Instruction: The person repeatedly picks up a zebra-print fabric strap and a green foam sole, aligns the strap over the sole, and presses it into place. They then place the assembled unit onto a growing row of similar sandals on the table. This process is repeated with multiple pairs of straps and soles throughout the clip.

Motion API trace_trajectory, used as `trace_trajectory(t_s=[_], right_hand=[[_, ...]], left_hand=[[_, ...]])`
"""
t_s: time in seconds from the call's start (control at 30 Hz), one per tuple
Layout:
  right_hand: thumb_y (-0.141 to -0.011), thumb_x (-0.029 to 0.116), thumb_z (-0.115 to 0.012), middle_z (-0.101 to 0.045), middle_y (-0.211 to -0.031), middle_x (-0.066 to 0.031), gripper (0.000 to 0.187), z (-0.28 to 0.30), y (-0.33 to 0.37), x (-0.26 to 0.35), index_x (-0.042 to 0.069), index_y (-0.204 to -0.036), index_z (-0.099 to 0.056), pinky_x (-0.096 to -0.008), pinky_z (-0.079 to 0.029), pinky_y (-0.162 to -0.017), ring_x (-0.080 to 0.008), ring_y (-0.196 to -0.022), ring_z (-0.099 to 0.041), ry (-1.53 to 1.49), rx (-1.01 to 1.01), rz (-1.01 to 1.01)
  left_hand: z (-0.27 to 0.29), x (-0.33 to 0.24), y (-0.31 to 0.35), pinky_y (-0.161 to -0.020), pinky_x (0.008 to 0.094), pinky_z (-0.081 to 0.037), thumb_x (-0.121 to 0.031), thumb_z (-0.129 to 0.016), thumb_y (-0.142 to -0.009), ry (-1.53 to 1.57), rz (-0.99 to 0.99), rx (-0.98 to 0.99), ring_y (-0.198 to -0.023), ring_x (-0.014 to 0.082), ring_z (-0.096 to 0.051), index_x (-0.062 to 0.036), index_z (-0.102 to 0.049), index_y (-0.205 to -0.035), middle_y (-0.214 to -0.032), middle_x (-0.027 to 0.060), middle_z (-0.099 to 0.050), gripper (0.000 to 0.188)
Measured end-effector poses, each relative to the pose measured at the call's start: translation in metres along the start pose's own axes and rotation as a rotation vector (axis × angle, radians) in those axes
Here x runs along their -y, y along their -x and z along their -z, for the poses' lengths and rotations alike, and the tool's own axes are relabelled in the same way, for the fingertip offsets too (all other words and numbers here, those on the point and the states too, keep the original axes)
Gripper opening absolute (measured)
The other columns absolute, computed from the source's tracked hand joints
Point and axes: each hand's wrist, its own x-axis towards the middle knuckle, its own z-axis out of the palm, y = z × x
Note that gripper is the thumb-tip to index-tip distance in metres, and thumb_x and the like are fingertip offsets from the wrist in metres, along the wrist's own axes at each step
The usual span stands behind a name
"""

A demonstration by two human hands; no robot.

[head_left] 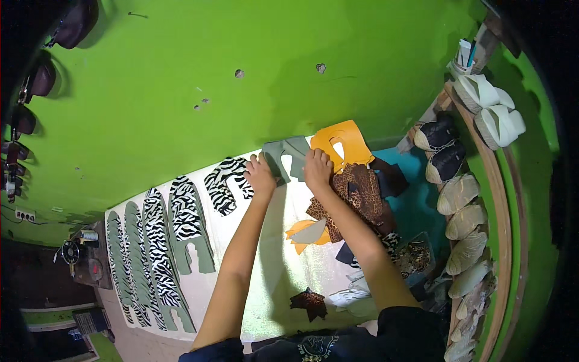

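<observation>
At the table's far edge, a grey-green cut piece (294, 146), shaped like a shoe upper with a cut-out, lies between my hands. My left hand (260, 175) has curled fingers at its left edge; my right hand (318, 169) pinches its right side. Just left of my left hand is a zebra-print piece (220, 192) with a gap in its middle. An orange cut piece (356, 137) with a hole lies beyond my right hand. Leopard-print pieces (360, 196) are heaped beside my right forearm, partly hidden by it.
Overlapping rows of grey-green and zebra-print pieces (158, 259) cover the left of the white table (253, 301). Orange and grey scraps (309, 232) and a dark patterned scrap (309, 303) lie nearer. A wooden rack (491, 181) with shoes and shoe lasts stands right; a green wall (259, 36) rises behind.
</observation>
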Motion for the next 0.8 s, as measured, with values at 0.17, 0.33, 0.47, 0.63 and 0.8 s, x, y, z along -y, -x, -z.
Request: trace_trajectory(t_s=[0.17, 0.33, 0.47, 0.63, 0.8], right_hand=[[-0.074, 0.011, -0.058, -0.053, -0.100, -0.0093, 0.021, -0.001, 0.011, 0.009, 0.008, -0.095, -0.057, -0.0421, -0.035, -0.079, -0.0264, -0.097, -0.049, 0.016, 0.052, 0.093], [-0.075, 0.010, -0.056, -0.055, -0.091, -0.0069, 0.016, 0.001, 0.015, 0.006, 0.009, -0.091, -0.056, -0.0400, -0.034, -0.077, -0.0245, -0.090, -0.052, -0.057, -0.040, 0.169], [-0.075, 0.009, -0.055, -0.054, -0.087, -0.0066, 0.011, 0.017, 0.017, 0.000, 0.009, -0.086, -0.054, -0.0372, -0.034, -0.074, -0.0231, -0.085, -0.052, -0.284, -0.091, 0.231], [-0.076, 0.008, -0.053, -0.051, -0.079, -0.0044, 0.007, 0.061, 0.044, 0.007, 0.011, -0.078, -0.048, -0.0369, -0.033, -0.070, -0.0244, -0.080, -0.051, -0.577, -0.119, 0.318], [-0.075, 0.006, -0.055, -0.052, -0.077, -0.0044, 0.011, 0.094, 0.091, 0.003, 0.009, -0.082, -0.047, -0.0362, -0.032, -0.071, -0.0254, -0.077, -0.052, -0.757, -0.108, 0.290]], left_hand=[[0.012, -0.003, -0.006, -0.085, 0.0467, -0.038, -0.028, -0.085, -0.048, -0.120, -0.164, 0.015, -0.114, 0.0284, -0.038, -0.0219, -0.026, -0.136, -0.133, 0.0086, -0.033, 0.106], [0.020, -0.001, -0.008, -0.089, 0.0473, -0.035, -0.022, -0.083, -0.051, -0.103, -0.354, -0.041, -0.120, 0.0313, -0.035, -0.0289, -0.023, -0.138, -0.139, 0.0078, -0.030, 0.106], [0.026, -0.001, -0.001, -0.093, 0.0481, -0.031, -0.015, -0.077, -0.058, 0.064, -0.435, -0.127, -0.120, 0.0329, -0.035, -0.0275, -0.033, -0.135, -0.138, 0.0084, -0.031, 0.090], [0.050, 0.013, 0.019, -0.096, 0.0465, -0.027, -0.010, -0.071, -0.061, 0.269, -0.473, -0.246, -0.121, 0.0298, -0.035, -0.0223, -0.054, -0.113, -0.132, 0.0048, -0.040, 0.056], [0.085, 0.034, 0.060, -0.094, 0.0413, -0.025, -0.008, -0.069, -0.064, 0.459, -0.552, -0.231, -0.110, 0.0198, -0.048, -0.0165, -0.063, -0.091, -0.108, -0.0001, -0.059, 0.029]])
